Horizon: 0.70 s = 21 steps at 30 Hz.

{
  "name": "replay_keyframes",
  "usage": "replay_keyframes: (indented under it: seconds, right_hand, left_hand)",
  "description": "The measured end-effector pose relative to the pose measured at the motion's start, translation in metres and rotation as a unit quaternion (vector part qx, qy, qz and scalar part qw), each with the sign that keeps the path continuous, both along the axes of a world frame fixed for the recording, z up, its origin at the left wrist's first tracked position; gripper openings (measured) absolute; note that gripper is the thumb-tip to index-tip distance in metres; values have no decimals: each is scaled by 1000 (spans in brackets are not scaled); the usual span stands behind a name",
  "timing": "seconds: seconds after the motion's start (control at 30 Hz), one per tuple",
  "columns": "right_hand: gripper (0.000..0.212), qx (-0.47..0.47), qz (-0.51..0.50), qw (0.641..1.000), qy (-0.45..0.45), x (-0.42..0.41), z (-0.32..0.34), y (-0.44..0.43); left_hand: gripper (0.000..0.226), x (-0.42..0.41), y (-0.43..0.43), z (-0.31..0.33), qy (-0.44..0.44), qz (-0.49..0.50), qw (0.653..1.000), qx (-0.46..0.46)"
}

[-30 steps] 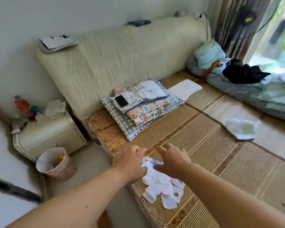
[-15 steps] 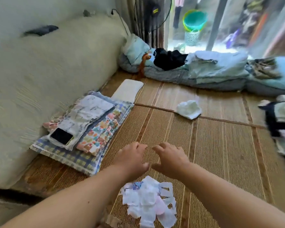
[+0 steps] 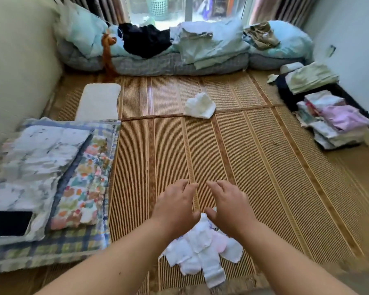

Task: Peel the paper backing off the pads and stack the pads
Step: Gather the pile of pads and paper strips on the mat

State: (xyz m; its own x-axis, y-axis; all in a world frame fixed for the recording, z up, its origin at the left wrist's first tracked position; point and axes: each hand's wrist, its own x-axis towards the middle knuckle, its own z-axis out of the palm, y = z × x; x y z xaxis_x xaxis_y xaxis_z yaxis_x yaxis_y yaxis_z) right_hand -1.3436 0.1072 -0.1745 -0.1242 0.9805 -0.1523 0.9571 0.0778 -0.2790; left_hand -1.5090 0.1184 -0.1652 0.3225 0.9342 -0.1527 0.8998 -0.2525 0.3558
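Observation:
A loose pile of white pads and paper strips [image 3: 200,252], one piece pale pink, lies on the woven mat [image 3: 264,167] near its front edge. My left hand [image 3: 175,207] and my right hand [image 3: 228,207] hover side by side just beyond the pile, palms down, fingers spread and slightly curled. Neither hand holds anything. My wrists cover the far edge of the pile. A crumpled white piece [image 3: 199,105] rests alone further out on the mat.
Folded patterned bedding [image 3: 51,167] with a black phone [image 3: 6,223] on it lies at the left, a white cushion [image 3: 98,101] behind it. Folded clothes [image 3: 332,120] are stacked at the right wall. Quilts and pillows [image 3: 179,47] line the far side under the window.
The view has swung right, from the headboard and bedside cabinet to the mat and window. Both hands have lifted off the pile and sit just past it, empty.

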Motion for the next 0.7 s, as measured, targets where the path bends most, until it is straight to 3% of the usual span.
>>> replay_keyframes:
  seconds: [0.27, 0.5, 0.7]
  right_hand:
    - [68, 23, 5, 1000, 18, -17, -148, 29]
    - [56, 161, 24, 987, -8, -6, -270, 46]
    - [64, 186, 15, 982, -39, -6, -301, 20]
  left_hand:
    - [69, -7, 25, -154, -20, 49, 998, 24]
    - [74, 3, 35, -294, -17, 56, 996, 71]
    - [73, 14, 6, -327, -27, 64, 992, 105]
